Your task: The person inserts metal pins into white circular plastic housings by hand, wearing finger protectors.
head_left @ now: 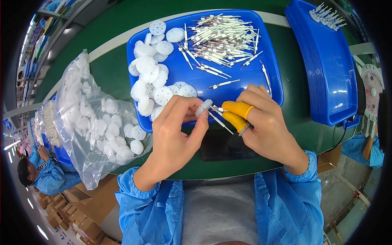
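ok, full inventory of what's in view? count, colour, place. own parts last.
tray: one, blue, centre of table
discs: dozens, white, tray's left side; one in left hand
sticks: many, mostly white, tray's far side
bag: one, clear, left of tray, white discs inside
tray stack: one, blue, right
pegs: several, white, stack's far end
slab: one, black, under the hands
fan: one, pink and white, right edge
table: one, green
boxes: many, brown, mostly lower left
co-workers: two, blue clothing, left and right edges
cots: two, yellow, right hand
sleeves: two, blue
left hand: pinching disc
right hand: pinching stick
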The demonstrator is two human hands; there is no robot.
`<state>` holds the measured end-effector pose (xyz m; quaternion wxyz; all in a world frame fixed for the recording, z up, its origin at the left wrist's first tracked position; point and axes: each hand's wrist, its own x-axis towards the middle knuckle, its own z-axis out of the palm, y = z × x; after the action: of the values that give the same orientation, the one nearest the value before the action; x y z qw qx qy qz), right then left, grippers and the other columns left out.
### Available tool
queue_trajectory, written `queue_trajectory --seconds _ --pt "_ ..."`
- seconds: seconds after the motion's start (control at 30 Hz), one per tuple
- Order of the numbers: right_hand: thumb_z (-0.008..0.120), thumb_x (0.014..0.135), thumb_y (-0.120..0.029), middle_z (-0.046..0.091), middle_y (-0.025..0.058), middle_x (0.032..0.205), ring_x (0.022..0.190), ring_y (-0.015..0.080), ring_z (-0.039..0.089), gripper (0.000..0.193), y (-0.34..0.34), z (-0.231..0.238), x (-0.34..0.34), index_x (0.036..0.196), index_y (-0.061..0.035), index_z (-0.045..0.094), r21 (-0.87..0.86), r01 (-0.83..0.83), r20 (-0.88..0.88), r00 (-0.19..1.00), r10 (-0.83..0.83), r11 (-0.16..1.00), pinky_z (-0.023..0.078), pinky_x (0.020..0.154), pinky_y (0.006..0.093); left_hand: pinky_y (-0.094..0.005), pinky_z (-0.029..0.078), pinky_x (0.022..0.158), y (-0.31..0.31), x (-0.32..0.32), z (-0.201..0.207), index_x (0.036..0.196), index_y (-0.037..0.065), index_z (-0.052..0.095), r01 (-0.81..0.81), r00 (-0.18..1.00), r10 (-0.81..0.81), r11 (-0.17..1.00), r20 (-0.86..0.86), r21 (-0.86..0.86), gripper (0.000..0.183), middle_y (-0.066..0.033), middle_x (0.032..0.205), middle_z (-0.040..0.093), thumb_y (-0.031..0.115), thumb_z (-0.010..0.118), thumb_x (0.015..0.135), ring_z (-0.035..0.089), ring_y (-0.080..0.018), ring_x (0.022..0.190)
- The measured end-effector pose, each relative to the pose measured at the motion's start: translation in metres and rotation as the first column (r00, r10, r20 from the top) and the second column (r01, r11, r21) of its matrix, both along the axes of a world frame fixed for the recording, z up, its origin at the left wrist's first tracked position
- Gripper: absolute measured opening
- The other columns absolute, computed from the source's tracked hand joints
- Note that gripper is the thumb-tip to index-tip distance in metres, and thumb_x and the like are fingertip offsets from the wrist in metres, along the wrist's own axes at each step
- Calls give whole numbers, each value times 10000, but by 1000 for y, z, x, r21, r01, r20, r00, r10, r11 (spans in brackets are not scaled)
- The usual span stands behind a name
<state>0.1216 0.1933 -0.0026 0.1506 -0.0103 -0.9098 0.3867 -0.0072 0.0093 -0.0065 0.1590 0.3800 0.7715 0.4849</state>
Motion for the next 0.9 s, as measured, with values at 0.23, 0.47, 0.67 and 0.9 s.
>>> queue_trajectory --seconds 0.23,0.47,0.67,0.9 --pt "703 614 156 606 150 950 911 305 571 447 0 0 -1 1057 113 747 36 10 55 998 -12 999 437 777 419 -321 645 745 0 1 1 1040 -44 661 -39 999 39 999 11 -31 179 -127 969 707 -30 785 912 777 -233 832" --pt "732 669 156 603 125 880 809 296 566 393 -4 1 -2 1050 70 766 36 50 -13 999 -50 998 406 706 407 -322 647 749 0 0 2 1038 -48 654 -38 999 37 999 -11 -22 183 -132 978 686 -32 783 910 779 -238 843" --pt "711 644 166 600 133 885 816 298 565 418 -4 0 -2 1047 70 767 13 -31 -55 998 31 999 411 714 411 -323 647 754 0 1 1 1036 -48 652 -39 999 39 999 -7 -12 171 -132 976 682 -39 770 913 780 -241 849" --pt "736 587 113 618 151 949 896 307 582 402 -5 -1 -3 989 111 743 61 -9 14 1000 8 998 443 771 413 -327 648 765 0 3 -1 1027 -41 641 10 1000 -10 1000 -30 -11 184 -133 971 675 -38 778 905 777 -255 838"
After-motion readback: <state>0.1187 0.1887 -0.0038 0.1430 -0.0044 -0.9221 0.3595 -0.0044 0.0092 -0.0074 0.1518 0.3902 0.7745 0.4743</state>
